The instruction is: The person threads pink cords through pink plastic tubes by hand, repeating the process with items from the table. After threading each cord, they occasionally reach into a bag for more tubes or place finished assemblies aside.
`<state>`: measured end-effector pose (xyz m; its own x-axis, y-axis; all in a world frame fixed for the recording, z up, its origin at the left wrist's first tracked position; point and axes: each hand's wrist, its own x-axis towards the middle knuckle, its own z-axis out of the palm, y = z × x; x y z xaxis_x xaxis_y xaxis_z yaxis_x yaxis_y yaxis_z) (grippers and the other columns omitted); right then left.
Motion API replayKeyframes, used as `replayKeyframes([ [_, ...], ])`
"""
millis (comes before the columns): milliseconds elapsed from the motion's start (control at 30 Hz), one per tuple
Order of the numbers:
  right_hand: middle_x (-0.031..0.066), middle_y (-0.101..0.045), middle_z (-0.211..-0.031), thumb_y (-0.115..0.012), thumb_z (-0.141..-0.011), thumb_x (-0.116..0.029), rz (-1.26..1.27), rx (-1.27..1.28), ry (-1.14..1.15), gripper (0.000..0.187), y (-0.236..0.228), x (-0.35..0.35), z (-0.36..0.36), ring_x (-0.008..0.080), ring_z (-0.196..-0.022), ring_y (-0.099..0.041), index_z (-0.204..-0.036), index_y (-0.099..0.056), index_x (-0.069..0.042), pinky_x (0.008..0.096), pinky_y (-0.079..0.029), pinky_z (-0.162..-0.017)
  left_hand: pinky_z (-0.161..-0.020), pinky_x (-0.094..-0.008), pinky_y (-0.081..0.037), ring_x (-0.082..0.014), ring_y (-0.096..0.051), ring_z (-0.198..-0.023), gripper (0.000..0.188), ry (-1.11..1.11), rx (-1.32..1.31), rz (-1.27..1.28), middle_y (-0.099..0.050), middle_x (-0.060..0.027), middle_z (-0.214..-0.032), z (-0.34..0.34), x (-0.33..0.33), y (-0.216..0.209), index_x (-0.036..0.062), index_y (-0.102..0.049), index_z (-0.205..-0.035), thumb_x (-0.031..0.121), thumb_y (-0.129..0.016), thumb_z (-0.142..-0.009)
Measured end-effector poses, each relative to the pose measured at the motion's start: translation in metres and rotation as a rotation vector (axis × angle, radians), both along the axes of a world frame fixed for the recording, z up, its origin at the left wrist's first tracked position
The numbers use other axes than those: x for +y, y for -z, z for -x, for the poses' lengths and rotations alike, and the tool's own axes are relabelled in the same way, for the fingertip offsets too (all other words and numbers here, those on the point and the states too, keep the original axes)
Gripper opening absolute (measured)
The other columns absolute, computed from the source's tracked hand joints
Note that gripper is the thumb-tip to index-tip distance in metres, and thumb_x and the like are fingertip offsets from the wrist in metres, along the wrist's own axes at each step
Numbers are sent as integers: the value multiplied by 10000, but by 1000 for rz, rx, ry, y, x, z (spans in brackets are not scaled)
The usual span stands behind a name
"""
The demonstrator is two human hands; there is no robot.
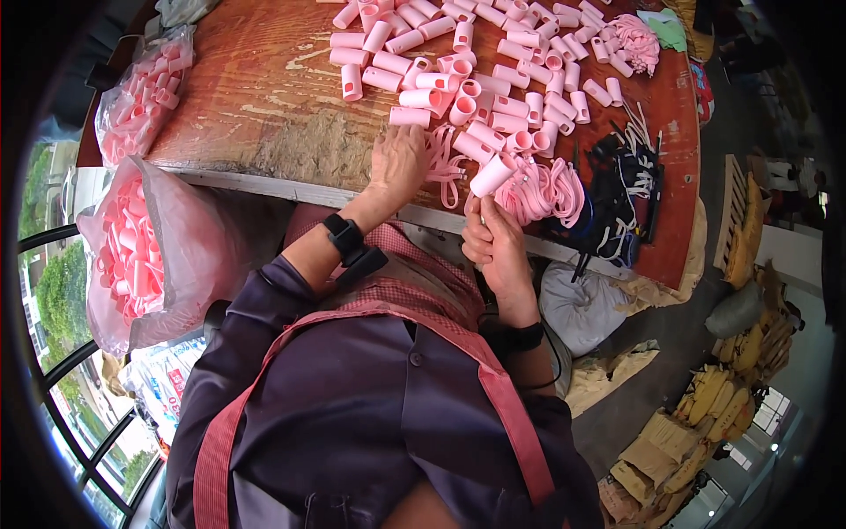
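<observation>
Head view: work looks part-way along.
Right hand (pixel 500 242), 2 o'clock: fingers curled narrow, tilted pink tube (pixel 493 175) seemingly held, at 1. Left hand (pixel 401 163), 12: fingertips at second tube (pixel 410 116), grip hidden. Plastic bag (pixel 203 247), 9: filled, perhaps done; loose tubes (pixel 523 39), 1, apparently remaining.

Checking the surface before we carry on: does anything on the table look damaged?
Yes. The wooden table has a rough, dull patch near its front edge, left of the left hand; the glossy reddish finish looks worn away there.
</observation>
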<state>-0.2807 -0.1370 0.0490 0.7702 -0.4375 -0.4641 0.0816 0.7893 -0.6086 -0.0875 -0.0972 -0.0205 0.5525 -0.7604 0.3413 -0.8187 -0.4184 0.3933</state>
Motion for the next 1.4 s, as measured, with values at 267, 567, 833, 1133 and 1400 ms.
replayKeyframes([
  [267, -75, -291, -627, -436, -1013, -316, 57, -19, -49, 296, 3, -9, -25, 12, -454, -220, -1034, -552, -44, 174, -178, -393, -728, -432, -442, -312, -562, -829, 116, 172, 550, 107, -604, -108, -937, -10, 41, -33, 89, -603, -883, 148, -661, -801],
  [567, -98, -332, -624, -610, -932, -255, 305, 163, -68, 252, 0, -6, -79, -8, -470, -274, -1061, -584, -41, 165, -192, -412, -836, -402, -419, -313, -519, -986, 209, 208, -1, 59, -577, -105, -1026, -7, 74, -67, 61, -589, -959, 78, -673, -769],
  [833, -61, -519, -663, -621, -918, -211, 555, 217, -192, 192, -26, -1, -92, 5, -527, -402, -953, -640, -23, 172, -272, -463, -774, -380, -434, -271, -565, -866, 166, 259, 799, 273, -581, -132, -924, -13, 76, -76, 31, -559, -1018, 136, -607, -899],
  [1133, -29, -604, -756, -544, -966, -195, 903, 210, -21, 210, -36, -15, -96, 1, -519, -398, -1034, -637, -20, 170, -290, -460, -698, -261, -418, -149, -532, -704, 224, 384, 1479, 81, -578, -41, -779, -39, 90, -54, 62, -582, -1007, 241, -447, -1002],
  [1400, 31, -502, -652, -430, -1003, -290, 1394, 328, -462, 340, -19, 21, -73, 141, -615, -520, -948, -610, -7, 304, -425, -591, -733, -251, -419, -136, -533, -760, 288, 123, 1831, 557, -569, -31, -846, -48, 99, -68, 71, -581, -960, 283, -393, -1012],
])
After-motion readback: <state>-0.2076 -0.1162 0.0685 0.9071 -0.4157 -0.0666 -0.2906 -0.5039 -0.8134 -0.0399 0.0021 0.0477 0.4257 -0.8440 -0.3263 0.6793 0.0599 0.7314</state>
